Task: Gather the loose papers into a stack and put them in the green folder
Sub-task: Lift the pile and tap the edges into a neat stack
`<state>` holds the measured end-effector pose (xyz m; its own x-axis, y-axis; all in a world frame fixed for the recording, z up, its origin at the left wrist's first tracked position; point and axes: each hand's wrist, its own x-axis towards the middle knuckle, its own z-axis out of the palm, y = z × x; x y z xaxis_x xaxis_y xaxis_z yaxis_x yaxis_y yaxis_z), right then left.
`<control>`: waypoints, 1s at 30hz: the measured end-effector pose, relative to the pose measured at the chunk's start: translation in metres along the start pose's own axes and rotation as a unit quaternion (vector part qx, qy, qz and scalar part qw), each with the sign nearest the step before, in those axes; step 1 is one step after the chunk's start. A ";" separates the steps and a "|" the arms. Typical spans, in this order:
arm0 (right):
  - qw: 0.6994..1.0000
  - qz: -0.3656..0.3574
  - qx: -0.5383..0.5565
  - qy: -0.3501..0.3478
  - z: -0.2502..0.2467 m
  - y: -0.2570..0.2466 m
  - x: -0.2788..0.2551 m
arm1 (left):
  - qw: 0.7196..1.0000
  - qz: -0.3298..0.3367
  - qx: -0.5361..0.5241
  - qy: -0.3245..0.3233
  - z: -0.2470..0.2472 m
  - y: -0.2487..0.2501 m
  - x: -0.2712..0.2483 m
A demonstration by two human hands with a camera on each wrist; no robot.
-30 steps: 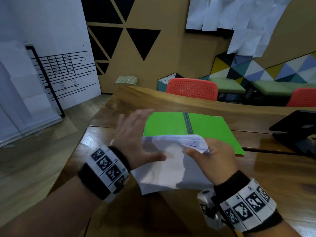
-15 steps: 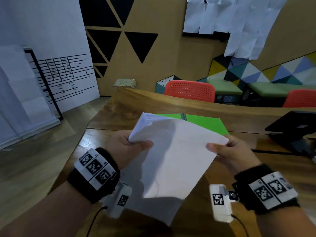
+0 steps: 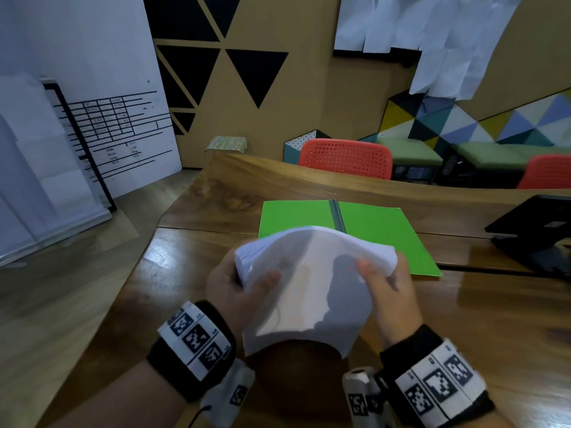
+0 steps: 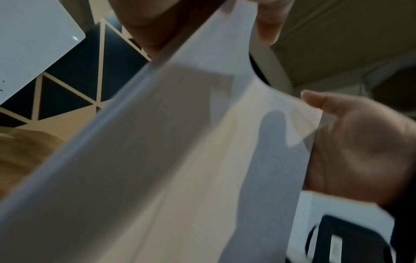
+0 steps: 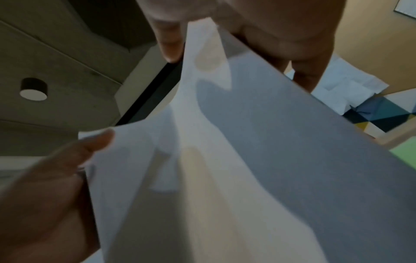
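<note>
A: Head view: left hand (image 3: pixel 234 288) and right hand (image 3: pixel 391 291) are pinching the paper stack (image 3: pixel 309 285) by its far corners, bowing it above the table (image 3: pixel 173 273).
B: Squaring step, probably. Green folder (image 3: pixel 380 230) is lying open just beyond; next, lowering the stack flat onto it.

White paper stack (image 3: pixel 309 285) bowed above open green folder (image 3: pixel 380 230)
</note>
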<state>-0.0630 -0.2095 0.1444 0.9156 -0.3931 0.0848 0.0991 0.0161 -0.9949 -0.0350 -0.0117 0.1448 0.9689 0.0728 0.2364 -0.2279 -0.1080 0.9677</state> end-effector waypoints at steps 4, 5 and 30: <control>0.998 -0.012 0.058 0.005 -0.003 -0.014 0.012 | 0.996 0.030 -0.079 0.011 0.004 0.016 0.018; 0.998 0.001 0.064 0.008 -0.003 -0.015 0.016 | 0.994 0.010 -0.104 0.024 0.007 0.019 0.022; 0.997 -0.013 0.076 0.023 0.009 0.006 0.010 | 0.998 -0.047 -0.038 0.030 0.003 -0.005 0.009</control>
<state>-0.0499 -0.2054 0.1397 0.8937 -0.4364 0.1037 0.1830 0.1437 -0.9725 -0.0251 -0.0132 0.1418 0.9792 0.1393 0.1476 -0.1459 -0.0225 0.9890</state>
